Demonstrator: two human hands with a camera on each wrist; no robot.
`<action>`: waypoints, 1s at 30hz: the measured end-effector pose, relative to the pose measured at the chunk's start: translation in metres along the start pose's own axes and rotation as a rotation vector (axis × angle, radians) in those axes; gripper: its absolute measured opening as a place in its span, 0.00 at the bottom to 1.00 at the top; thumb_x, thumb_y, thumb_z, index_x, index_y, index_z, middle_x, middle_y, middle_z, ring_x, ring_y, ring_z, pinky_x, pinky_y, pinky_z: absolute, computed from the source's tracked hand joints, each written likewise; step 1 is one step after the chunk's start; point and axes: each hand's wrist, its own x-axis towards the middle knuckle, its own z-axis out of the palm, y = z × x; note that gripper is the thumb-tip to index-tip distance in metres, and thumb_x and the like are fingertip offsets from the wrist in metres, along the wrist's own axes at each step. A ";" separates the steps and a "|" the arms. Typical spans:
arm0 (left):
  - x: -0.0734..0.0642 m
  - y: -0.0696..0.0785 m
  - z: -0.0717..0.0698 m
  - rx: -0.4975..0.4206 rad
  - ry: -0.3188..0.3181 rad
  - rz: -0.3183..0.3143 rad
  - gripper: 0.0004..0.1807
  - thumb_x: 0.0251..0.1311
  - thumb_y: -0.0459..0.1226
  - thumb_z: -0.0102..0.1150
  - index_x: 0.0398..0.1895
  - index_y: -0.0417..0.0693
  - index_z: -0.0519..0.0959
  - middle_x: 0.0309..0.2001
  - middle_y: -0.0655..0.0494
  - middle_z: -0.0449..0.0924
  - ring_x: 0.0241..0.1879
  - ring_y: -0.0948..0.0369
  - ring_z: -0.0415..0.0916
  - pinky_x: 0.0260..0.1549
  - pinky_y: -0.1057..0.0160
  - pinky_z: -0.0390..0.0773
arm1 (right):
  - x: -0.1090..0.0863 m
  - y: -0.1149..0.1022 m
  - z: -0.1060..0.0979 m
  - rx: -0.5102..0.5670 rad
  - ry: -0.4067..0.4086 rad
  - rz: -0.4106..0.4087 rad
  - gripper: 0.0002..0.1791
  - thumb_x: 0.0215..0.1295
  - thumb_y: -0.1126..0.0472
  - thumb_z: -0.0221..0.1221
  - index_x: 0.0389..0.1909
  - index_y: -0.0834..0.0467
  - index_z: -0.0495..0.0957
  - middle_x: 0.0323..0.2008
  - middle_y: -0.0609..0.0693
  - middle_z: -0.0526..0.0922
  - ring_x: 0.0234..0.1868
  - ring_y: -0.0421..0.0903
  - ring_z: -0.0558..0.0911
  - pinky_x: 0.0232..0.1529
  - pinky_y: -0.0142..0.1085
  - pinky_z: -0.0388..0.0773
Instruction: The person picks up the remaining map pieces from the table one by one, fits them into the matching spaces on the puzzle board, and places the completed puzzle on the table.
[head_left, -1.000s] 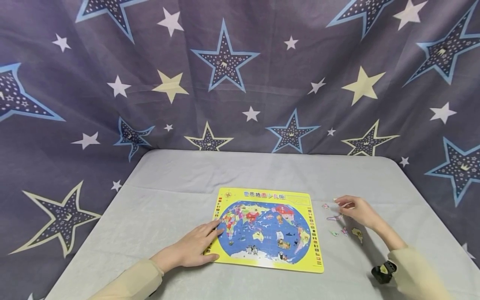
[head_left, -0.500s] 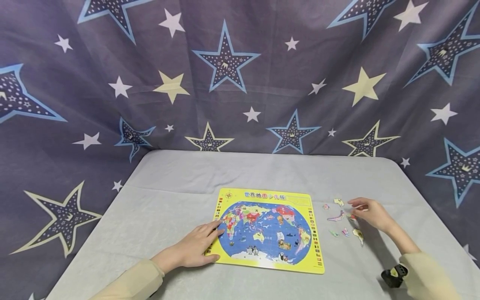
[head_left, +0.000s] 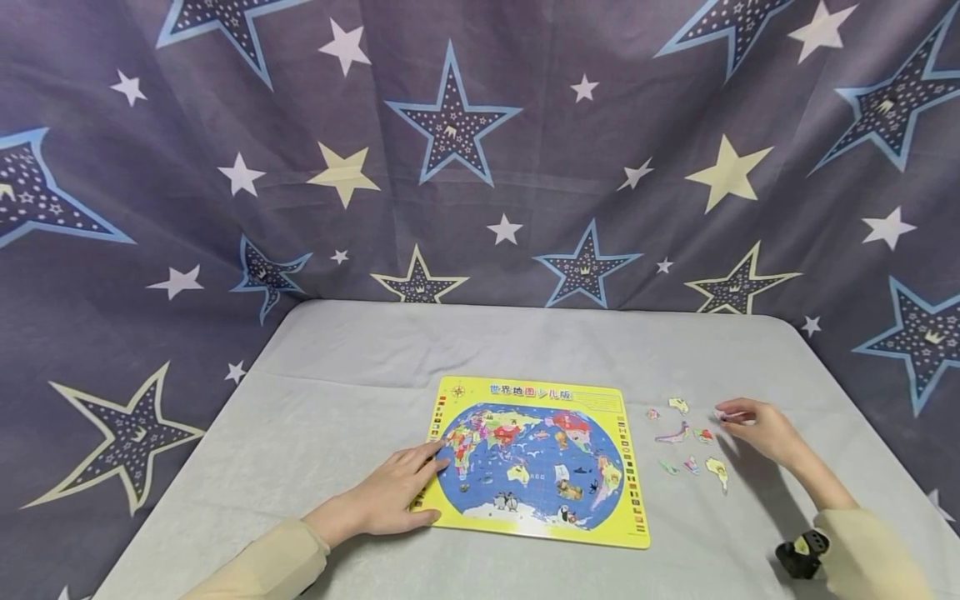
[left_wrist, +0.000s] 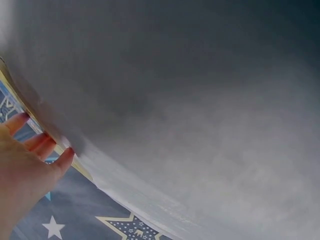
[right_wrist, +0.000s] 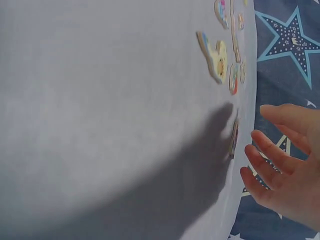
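A yellow-bordered world map puzzle board (head_left: 540,533) lies flat on the table, with blue seas and coloured continents. My left hand (head_left: 393,490) rests on its left edge, fingers extended over the border; in the left wrist view those fingertips (left_wrist: 67,152) touch the edge. To the right of the board, my right hand (head_left: 761,429) hovers by a small puzzle piece (head_left: 722,415), partly hidden by the fingers in the head view. In the right wrist view that piece (right_wrist: 234,137) stands apart from the spread, loosely bent fingers.
Several loose puzzle pieces lie between board and right hand, among them a purple long one (head_left: 672,433), a cream one (head_left: 717,472) and a red-green one (head_left: 702,435). A star-patterned curtain (head_left: 480,208) hangs behind the grey-covered table (head_left: 360,342).
My right hand has moved right, away from a cream piece that now lies at the back of the group, to a piece farther right. My left hand stays on the board.
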 end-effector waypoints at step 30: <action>0.001 0.002 -0.001 -0.007 -0.010 -0.011 0.38 0.55 0.58 0.43 0.64 0.45 0.59 0.66 0.47 0.49 0.65 0.54 0.47 0.60 0.52 0.53 | 0.009 0.032 0.001 -0.004 -0.114 0.170 0.16 0.53 0.66 0.59 0.40 0.73 0.75 0.34 0.63 0.79 0.27 0.31 0.69 0.26 0.28 0.68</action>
